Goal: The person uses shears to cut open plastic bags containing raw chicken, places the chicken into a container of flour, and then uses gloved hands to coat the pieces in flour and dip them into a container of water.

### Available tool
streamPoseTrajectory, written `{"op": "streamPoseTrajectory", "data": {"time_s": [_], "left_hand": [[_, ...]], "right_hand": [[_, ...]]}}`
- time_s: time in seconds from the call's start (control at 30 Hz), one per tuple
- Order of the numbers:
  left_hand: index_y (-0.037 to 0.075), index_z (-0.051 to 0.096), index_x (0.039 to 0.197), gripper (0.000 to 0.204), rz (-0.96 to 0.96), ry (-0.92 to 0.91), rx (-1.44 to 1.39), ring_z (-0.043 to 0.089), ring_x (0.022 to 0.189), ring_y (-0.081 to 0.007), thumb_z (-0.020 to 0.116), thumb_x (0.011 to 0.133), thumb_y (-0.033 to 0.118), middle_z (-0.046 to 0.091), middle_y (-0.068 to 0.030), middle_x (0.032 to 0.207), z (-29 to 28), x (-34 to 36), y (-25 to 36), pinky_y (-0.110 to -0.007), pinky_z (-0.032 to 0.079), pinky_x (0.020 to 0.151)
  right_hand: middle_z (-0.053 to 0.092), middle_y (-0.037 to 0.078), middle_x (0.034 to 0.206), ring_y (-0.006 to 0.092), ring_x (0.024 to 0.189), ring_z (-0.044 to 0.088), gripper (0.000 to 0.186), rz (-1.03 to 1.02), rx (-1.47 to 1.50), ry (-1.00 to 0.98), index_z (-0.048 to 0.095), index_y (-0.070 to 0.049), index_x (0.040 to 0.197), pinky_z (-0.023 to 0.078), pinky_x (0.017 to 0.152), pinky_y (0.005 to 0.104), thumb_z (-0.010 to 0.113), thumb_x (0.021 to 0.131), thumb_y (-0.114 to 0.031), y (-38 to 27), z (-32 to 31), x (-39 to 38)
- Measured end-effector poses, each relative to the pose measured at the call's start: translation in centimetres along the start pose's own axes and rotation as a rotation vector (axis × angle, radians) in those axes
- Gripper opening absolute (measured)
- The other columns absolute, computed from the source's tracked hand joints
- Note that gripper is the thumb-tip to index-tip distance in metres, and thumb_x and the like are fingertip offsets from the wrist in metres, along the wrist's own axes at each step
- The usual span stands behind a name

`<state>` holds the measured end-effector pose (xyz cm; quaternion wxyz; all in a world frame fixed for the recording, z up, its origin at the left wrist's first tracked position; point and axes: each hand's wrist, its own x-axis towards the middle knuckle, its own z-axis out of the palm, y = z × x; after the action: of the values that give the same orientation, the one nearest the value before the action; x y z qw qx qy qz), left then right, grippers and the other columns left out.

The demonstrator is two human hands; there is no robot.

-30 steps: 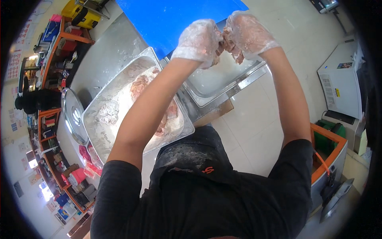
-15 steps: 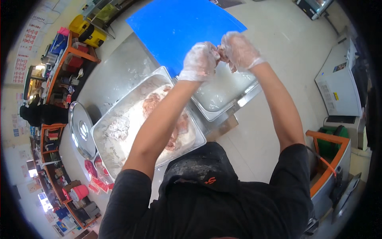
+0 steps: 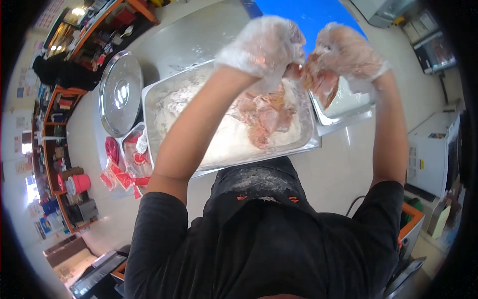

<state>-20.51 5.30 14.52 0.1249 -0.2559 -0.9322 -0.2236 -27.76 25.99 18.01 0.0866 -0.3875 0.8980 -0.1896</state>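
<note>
Both my hands wear clear plastic gloves and are raised above the far right side of a metal tray. My right hand (image 3: 351,55) is closed round a raw chicken piece (image 3: 322,85), which hangs down from its fingers. My left hand (image 3: 269,47) is curled just beside it, with pinkish meat showing under its fingertips; the glove hides part of its grip. Below, the metal tray (image 3: 312,132) holds white flour (image 3: 219,147) and more raw chicken (image 3: 266,114) lying on it. My left forearm covers part of the tray.
Behind my right hand stands a metal pan (image 3: 343,104) of cloudy liquid, and beyond it a blue board (image 3: 323,15). A round metal lid (image 3: 120,94) leans left of the tray. Red-and-white plastic bags (image 3: 124,169) lie near it. Orange-edged shelves (image 3: 59,107) line the left side.
My view has shifted, bringing the tray more to the middle and the blue board farther off. My hands have moved from over the pan toward the tray, with the chicken piece carried along.
</note>
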Motion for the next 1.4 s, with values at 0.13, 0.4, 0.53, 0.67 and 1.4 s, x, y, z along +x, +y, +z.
{"op": "streamPoseTrajectory", "data": {"time_s": [0.13, 0.4, 0.53, 0.67, 1.4], "left_hand": [[0.009, 0.069, 0.106, 0.032, -0.394, -0.214, 0.073, 0.069, 0.087, -0.0219, 0.068, 0.082, 0.028, 0.071, -0.0131, 0.092, 1.0, -5.7, -3.5, -0.035, 0.053, 0.08], [0.007, 0.061, 0.123, 0.055, -0.933, 0.31, -0.375, 0.061, 0.108, -0.0318, 0.059, 0.086, 0.047, 0.065, -0.0163, 0.114, -3.2, -18.0, -8.3, -0.037, 0.045, 0.093], [0.0, 0.043, 0.137, 0.074, -0.93, 0.537, 0.044, 0.057, 0.116, -0.0332, 0.059, 0.087, 0.051, 0.058, -0.0226, 0.125, -2.3, -22.7, -9.6, -0.035, 0.044, 0.097], [-0.01, 0.017, 0.144, 0.104, -1.044, 0.518, 0.191, 0.045, 0.129, -0.0364, 0.057, 0.083, 0.063, 0.042, -0.0273, 0.14, -0.9, -27.1, -11.5, -0.04, 0.036, 0.105], [0.005, 0.07, 0.1, 0.038, -1.039, -0.546, 0.166, 0.067, 0.091, -0.0319, 0.066, 0.076, 0.034, 0.069, -0.0185, 0.097, 3.2, -34.8, -8.1, -0.04, 0.053, 0.081]], "right_hand": [[0.063, 0.022, 0.102, 0.035, 0.095, 0.061, 0.038, 0.026, -0.112, -0.372, 0.066, 0.0, 0.102, 0.048, 0.084, 0.0391, 0.068, 0.07, -0.02, -3.1, 6.5, 4.7], [0.061, 0.019, 0.114, 0.0323, 0.107, 0.059, 0.049, -0.564, -0.147, -0.059, 0.052, -0.009, 0.131, 0.047, 0.09, 0.0385, 0.06, 0.087, -0.028, -10.3, 13.7, 6.8], [0.063, 0.016, 0.098, 0.0292, 0.093, 0.061, 0.038, -0.887, 0.014, -0.032, 0.061, -0.008, 0.119, 0.047, 0.088, 0.0423, 0.055, 0.091, -0.034, -17.5, 19.3, 8.2], [0.061, 0.013, 0.094, 0.0246, 0.092, 0.06, 0.026, -0.662, 0.32, -0.316, 0.064, -0.009, 0.107, 0.049, 0.086, 0.0396, 0.056, 0.093, -0.029, -21.3, 23.8, 8.1], [0.061, 0.027, 0.112, 0.037, 0.108, 0.058, 0.036, -0.517, -0.193, -0.297, 0.062, 0.004, 0.108, 0.045, 0.096, 0.0436, 0.053, 0.084, -0.023, -17.2, 35.6, 18.5]]}}
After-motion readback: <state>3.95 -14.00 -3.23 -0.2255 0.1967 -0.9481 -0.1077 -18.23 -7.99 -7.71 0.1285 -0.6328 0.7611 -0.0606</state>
